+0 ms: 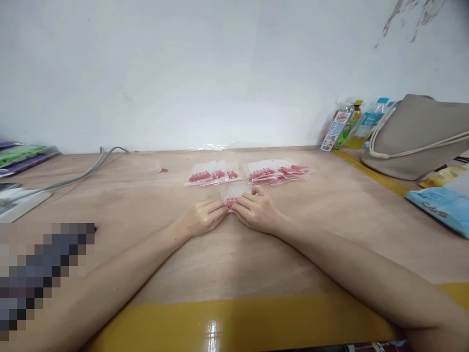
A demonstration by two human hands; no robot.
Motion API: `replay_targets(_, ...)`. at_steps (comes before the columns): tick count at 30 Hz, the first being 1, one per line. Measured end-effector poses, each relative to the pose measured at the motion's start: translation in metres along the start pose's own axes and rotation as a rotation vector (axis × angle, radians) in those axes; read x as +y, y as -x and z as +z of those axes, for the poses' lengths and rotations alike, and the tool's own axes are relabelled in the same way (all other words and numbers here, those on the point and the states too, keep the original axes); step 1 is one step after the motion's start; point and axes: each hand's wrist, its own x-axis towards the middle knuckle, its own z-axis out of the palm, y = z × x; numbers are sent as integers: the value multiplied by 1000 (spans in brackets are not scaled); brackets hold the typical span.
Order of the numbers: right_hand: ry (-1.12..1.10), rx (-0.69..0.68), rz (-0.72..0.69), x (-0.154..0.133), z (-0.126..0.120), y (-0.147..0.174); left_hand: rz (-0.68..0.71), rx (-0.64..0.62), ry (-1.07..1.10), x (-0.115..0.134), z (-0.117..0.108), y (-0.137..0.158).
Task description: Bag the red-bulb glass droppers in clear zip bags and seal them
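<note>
A small clear plastic bag (237,188) with several red pieces (230,202) in it lies in front of me on the table. My left hand (207,216) pinches the bag's near left corner with closed fingers. On the other side, my right hand (258,210) has its fingers bent over the bag's right part and hides some of it. What exactly the red pieces are is too small to tell. Just beyond my hands lie two groups of similar bags, a left group (212,174) and a right group (274,172), the right one overlapping in a pile.
Drink bottles (335,129) and a grey drawstring bag (421,137) stand at the right, with a blue packet (441,205) nearer. A grey cable (88,171) runs along the left, near green and purple packs (25,157). Yellow tape (220,322) edges the wooden table (120,200).
</note>
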Motion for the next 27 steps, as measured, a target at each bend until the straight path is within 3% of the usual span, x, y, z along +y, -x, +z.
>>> replay_targets(7,71,-7,-8,13,-10,18,3,80,4,0,-3,7)
replay_targets(11,103,14,-12,23,-12,29,-22,66,48,-5,-4,17)
replay_targets(16,140,116,138,55,-18,56,-196,38,4,-25,-14,42)
replay_targets(19,127,187,225,62,-19,63,-254,8,82,-33,-17,47)
replay_targets(23,62,126,198,53,-10,55,-320,-17,164,-30,-16,37)
replay_targets(27,129,73,311,54,3,45,-409,-63,185,-28,-9,26)
